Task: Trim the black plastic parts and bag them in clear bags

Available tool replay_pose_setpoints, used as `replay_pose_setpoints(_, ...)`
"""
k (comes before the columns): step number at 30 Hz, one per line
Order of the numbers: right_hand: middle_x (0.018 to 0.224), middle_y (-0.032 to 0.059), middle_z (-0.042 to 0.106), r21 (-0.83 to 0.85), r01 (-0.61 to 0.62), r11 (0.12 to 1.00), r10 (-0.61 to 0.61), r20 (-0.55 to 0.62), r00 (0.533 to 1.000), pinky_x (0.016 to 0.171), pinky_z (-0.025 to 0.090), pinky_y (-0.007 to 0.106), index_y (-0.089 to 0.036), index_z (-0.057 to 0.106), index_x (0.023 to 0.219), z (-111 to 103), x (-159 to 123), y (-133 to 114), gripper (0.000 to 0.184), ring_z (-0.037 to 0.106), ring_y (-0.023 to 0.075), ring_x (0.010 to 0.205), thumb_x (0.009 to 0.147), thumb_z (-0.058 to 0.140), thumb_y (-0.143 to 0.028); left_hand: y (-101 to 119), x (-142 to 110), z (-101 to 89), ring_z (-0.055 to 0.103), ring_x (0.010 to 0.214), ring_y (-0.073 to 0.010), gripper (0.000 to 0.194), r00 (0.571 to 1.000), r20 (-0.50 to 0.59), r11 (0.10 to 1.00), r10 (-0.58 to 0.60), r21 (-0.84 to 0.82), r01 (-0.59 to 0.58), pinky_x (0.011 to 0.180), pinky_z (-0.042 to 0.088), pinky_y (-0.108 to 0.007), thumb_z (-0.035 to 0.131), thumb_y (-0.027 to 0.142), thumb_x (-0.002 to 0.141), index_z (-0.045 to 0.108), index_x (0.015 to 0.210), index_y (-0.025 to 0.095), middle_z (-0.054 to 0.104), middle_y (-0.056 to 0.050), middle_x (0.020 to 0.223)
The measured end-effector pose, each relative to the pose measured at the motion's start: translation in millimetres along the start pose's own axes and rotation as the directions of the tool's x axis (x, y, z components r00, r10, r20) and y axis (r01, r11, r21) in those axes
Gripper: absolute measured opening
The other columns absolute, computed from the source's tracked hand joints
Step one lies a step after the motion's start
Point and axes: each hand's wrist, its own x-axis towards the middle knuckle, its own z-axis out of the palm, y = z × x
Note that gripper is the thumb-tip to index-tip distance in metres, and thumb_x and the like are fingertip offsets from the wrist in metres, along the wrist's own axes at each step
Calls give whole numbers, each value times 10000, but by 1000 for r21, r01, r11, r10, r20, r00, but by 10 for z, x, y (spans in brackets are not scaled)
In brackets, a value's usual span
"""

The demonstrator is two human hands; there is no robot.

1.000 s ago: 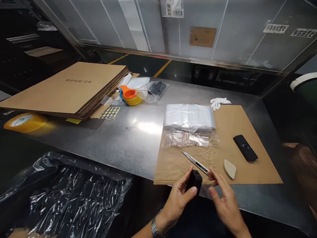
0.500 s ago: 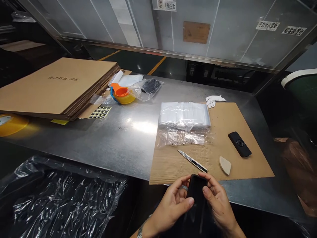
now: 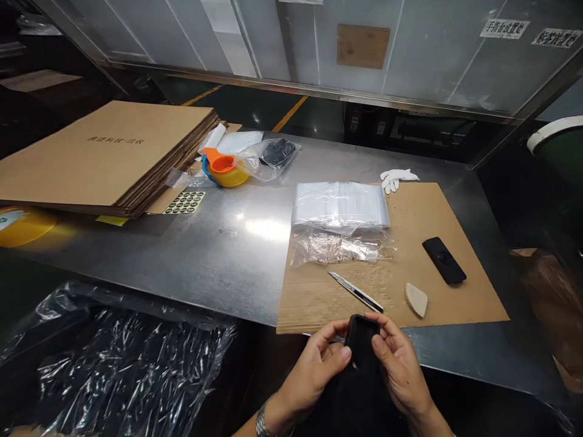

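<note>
- Since one second ago, right grip (image 3: pixel 401 364) has moved onto the black case (image 3: pixel 363 343), lower centre of frame.
- Left grip (image 3: pixel 319 364) also holds it; both nearly closed, pinching edges.
- Case looks matte, hollow.

Factory-style workshop, steel workbench (image 3: pixel 218 255), stacked cardboard (image 3: pixel 109 152), label sheet (image 3: pixel 184 203), yellow floor lines (image 3: pixel 290 114)

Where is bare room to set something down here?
Bare steel bench shows between the sticker sheet and the cardboard mat. A smaller, speckled patch of mat lies free between the plastic bags and the flat black part. Crowded: back left (cardboard stack, tape roll, bagged item) and the mat's near edge (knife, beige wedge, left hand, right hand).
</note>
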Motion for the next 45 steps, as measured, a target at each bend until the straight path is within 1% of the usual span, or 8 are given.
replay_pose_setpoints(5, 1044, 58, 606, -245, 35, 969, -49, -53, 997, 719, 487, 285, -257, 489, 1174, 44, 54, 34, 328, 597, 167, 828, 877, 524, -390, -94, 34, 55, 634, 734, -153, 394, 965, -144, 955, -219, -236, 182, 629, 486, -221, 518, 446, 834, 586, 1119, 183, 665, -94, 939)
replay_pose_setpoints(8, 1106, 67, 573, -641, 191, 743, -262, -16, 965, 766, 473, 319, -263, 523, 1182, 3, 164, 31, 316, 567, 199, 932, 905, 456, -400, -112, 47, 31, 610, 491, -157, 588, 917, -56, 892, -395, -260, 369, 418, 425, -200, 341, 569, 857, 623, 1016, 78, 663, -124, 689)
replay_pose_setpoints(12, 1014, 96, 569, -913, 254, 320, -502, 64, 862, 846, 432, 363, -186, 546, 1161, -122, 501, 60, 346, 511, 218, 989, 952, 312, -333, -9, 58, -30, 589, 528, -133, 551, 959, -113, 919, -261, -333, 211, 466, 482, -216, 358, 519, 873, 647, 878, 50, 645, -112, 770)
replay_pose_setpoints(19, 874, 126, 559, -968, 190, 164, -416, 107, 903, 788, 389, 439, -166, 589, 866, -78, 1012, 212, 155, 478, 286, 881, 855, 442, -214, 182, 86, -65, 556, 552, -128, 527, 967, -220, 857, -128, -516, -4, 508, 494, -239, 297, 484, 900, 636, 812, 90, 598, -60, 750)
replay_pose_setpoints(25, 752, 42, 533, -952, 174, 251, -292, 97, 951, 621, 409, 291, -191, 471, 849, -46, 572, -65, 150, 509, 187, 697, 912, 359, -269, 268, 108, -75, 556, 561, -134, 538, 942, -336, 857, -22, -492, -156, 523, 483, -244, 310, 507, 887, 635, 811, 85, 605, -64, 754)
replay_pose_setpoints(32, 590, -39, 498, -727, 15, 687, 252, 258, 933, 533, 346, 212, -201, 468, 860, 164, -217, -326, 293, 464, 102, 540, 938, 330, -448, 210, 157, -3, 547, 549, -125, 555, 933, -359, 866, 12, -463, -190, 507, 451, -219, 331, 561, 860, 631, 808, 97, 588, -48, 665)
replay_pose_setpoints(36, 504, -50, 509, -760, -86, 644, 425, 262, 866, 543, 339, 213, -200, 471, 785, 285, -291, -325, 365, 441, 92, 479, 928, 317, -499, 177, 150, 51, 567, 583, -130, 534, 921, -386, 870, 51, -436, -231, 535, 458, -229, 356, 559, 855, 639, 849, 107, 620, -60, 760)
replay_pose_setpoints(45, 454, -68, 389, -808, -135, 574, 453, 175, 874, 599, 367, 230, -198, 560, 795, 411, -272, -399, 462, 433, 96, 462, 917, 271, -539, 183, 156, 67, 557, 583, -133, 542, 901, -426, 880, 84, -391, -268, 528, 452, -241, 409, 599, 813, 642, 829, 109, 621, -59, 767)
